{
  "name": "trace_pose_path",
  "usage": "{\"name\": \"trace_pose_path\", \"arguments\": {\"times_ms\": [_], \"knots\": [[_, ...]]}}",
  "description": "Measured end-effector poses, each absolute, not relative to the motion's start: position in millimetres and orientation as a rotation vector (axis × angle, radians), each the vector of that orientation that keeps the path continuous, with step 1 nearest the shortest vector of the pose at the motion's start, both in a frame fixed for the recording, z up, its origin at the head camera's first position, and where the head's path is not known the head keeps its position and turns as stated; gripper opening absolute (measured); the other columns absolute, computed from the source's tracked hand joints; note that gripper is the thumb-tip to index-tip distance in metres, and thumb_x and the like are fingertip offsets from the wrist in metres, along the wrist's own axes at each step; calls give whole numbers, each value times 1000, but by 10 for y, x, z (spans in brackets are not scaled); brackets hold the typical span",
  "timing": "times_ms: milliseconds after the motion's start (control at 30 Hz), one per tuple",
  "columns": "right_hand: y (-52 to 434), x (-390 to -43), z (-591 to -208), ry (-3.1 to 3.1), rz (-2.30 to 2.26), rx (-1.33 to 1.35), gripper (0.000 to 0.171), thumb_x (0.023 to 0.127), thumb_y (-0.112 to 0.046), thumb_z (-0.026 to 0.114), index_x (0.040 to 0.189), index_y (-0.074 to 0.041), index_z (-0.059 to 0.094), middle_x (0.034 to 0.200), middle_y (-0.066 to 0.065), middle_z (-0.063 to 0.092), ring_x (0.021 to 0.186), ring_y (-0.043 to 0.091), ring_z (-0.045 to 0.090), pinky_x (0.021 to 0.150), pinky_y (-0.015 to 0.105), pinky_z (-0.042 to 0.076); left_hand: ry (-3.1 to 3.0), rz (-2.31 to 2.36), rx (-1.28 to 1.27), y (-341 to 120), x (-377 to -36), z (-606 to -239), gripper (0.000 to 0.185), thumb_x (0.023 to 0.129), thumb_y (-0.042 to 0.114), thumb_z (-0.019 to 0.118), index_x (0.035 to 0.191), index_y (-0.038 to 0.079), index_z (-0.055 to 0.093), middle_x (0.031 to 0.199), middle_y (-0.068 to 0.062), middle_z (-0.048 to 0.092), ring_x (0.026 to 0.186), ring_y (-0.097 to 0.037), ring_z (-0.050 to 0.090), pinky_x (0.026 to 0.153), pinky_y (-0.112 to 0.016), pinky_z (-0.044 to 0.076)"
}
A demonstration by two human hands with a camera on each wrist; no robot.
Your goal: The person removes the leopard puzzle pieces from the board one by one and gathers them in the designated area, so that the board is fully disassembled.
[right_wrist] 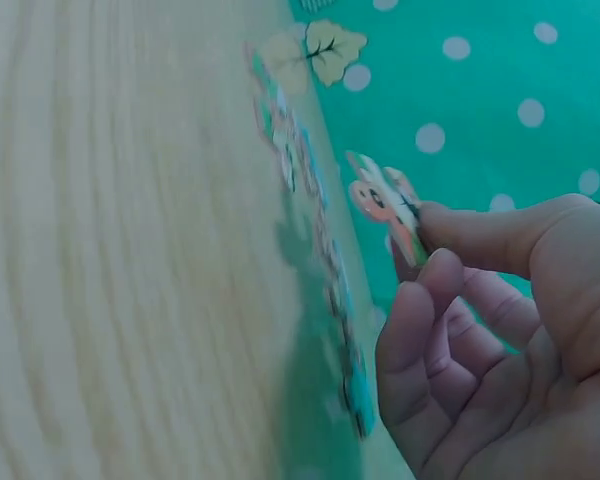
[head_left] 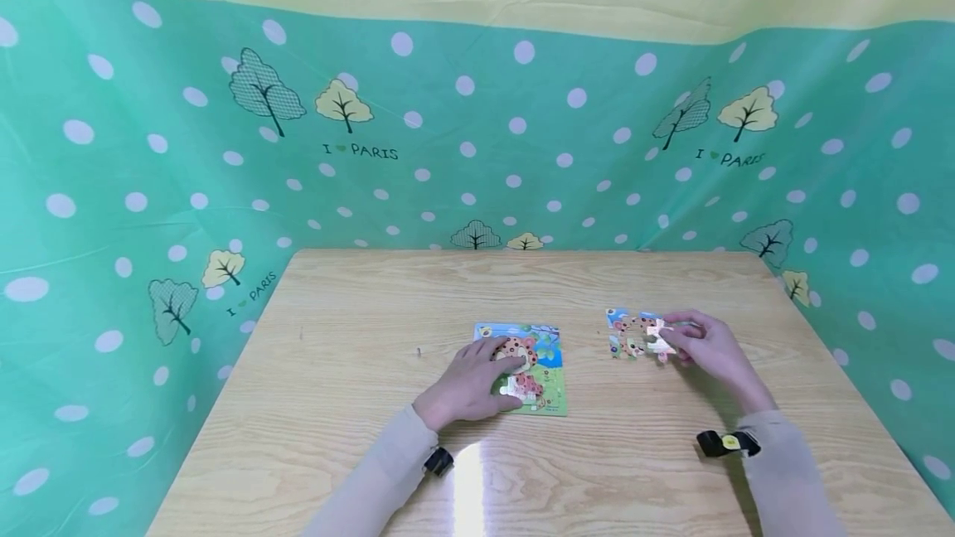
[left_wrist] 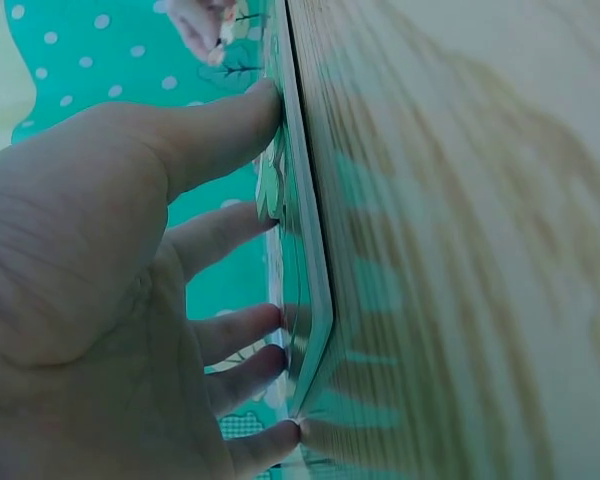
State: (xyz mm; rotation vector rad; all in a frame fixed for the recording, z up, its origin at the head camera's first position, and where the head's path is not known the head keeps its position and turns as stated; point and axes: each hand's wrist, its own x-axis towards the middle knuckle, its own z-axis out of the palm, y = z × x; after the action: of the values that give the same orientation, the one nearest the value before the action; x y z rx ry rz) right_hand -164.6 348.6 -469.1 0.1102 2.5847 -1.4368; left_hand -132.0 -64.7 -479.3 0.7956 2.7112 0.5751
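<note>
A colourful puzzle board (head_left: 554, 396) lies flat on the table, showing blue sky, green grass and a spotted animal. My left hand (head_left: 468, 379) rests on its left part with fingers spread; in the left wrist view the fingertips (left_wrist: 270, 318) touch the board's face and edge. My right hand (head_left: 705, 346) pinches a puzzle piece (right_wrist: 388, 205) between thumb and fingers, raised off the table. Beside that hand, several loose puzzle pieces (head_left: 622, 346) lie grouped on the table, to the right of the board. Part of the board's picture is hidden beneath my left hand.
The wooden table (head_left: 358, 437) reaches back to a green dotted curtain (head_left: 440, 164) that hangs along the back and both sides. A tiny dark speck (head_left: 419, 351) lies left of the board. Black straps with small devices (head_left: 727, 442) sit on both wrists.
</note>
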Motion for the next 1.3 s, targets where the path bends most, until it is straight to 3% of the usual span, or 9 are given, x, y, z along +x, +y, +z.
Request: {"name": "trace_pose_path", "arguments": {"times_ms": [167, 333, 467, 633, 767, 1067, 1300], "knots": [[3533, -1607, -4744, 2602, -1329, 156, 50, 105, -31, 70, 137, 6, 58, 85, 2, 67, 71, 12, 60, 63, 27, 58, 2706, 590, 814, -671, -1321, -4808, 67, 99, 50, 71, 159, 27, 52, 175, -12, 29, 161, -40, 28, 131, -63, 27], [3529, -1598, -4786, 2699, -1193, 124, 46, 103, -33, 72, 129, 5, 66, 102, 12, 73, 79, 17, 62, 62, 28, 55, 2691, 612, 817, -693, -1322, -4825, 67, 100, 50, 70, 159, 26, 51, 176, -12, 28, 162, -40, 27, 131, -63, 25], [3515, -1615, -4826, 2806, -1076, 84, 44, 101, -36, 74, 123, 2, 72, 114, 19, 75, 95, 23, 67, 74, 29, 53, 2686, 611, 819, -703, -1329, -4838, 66, 101, 50, 69, 159, 26, 51, 176, -13, 27, 162, -40, 26, 131, -63, 25], [3490, -1632, -4862, 2885, -1010, 84, 42, 100, -39, 75, 117, 0, 76, 114, 20, 75, 105, 33, 68, 88, 41, 52, 2672, 619, 823, -713, -1332, -4831, 67, 101, 50, 69, 160, 25, 50, 177, -13, 26, 163, -41, 24, 132, -64, 24], [3480, -1637, -4871, 2903, -1000, 102, 43, 100, -40, 75, 116, 0, 76, 111, 19, 75, 105, 35, 68, 89, 44, 52, 2671, 613, 828, -722, -1336, -4832, 68, 101, 50, 70, 160, 26, 50, 177, -12, 26, 163, -40, 24, 132, -63, 24], [3476, -1651, -4910, 2915, -976, 102, 41, 97, -38, 79, 115, -1, 74, 102, 12, 73, 93, 22, 64, 80, 32, 47, 2667, 614, 836, -733, -1349, -4848, 69, 100, 51, 70, 161, 26, 49, 177, -12, 25, 163, -40, 23, 132, -64, 23], [3393, -1626, -4824, 2905, -1014, 91, 45, 101, -42, 73, 121, -2, 73, 114, 18, 74, 102, 28, 67, 83, 35, 52, 2662, 612, 827, -737, -1350, -4839, 70, 100, 51, 70, 161, 26, 48, 178, -11, 24, 164, -39, 22, 132, -63, 22]]}}
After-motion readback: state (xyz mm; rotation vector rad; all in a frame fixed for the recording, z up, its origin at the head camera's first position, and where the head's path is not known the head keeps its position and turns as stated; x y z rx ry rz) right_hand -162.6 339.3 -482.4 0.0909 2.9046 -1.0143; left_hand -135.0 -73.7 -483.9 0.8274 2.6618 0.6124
